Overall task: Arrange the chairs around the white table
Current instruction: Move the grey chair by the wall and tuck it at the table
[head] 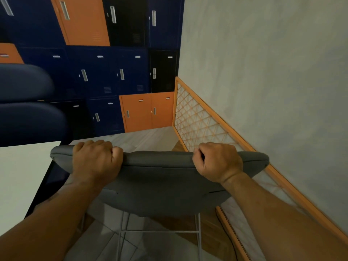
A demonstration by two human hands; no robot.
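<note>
**Both hands on the grey chair back**

Blue, orange and black lockers [105,72] fill the far wall; an orange lattice panel [195,119] runs along the grey wall on the right. Your left hand [96,159] and right hand [218,161] both curl over the top edge of the grey chair [158,178], gripping it. The chair sits just beside the white table [18,176], off its right edge. Two dark blue chairs [24,102] stand past the table's far edge.

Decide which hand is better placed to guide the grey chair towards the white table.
Probably left: the left hand grips the grey chair at the end nearest the white table; the right hand grips the far end.
</note>
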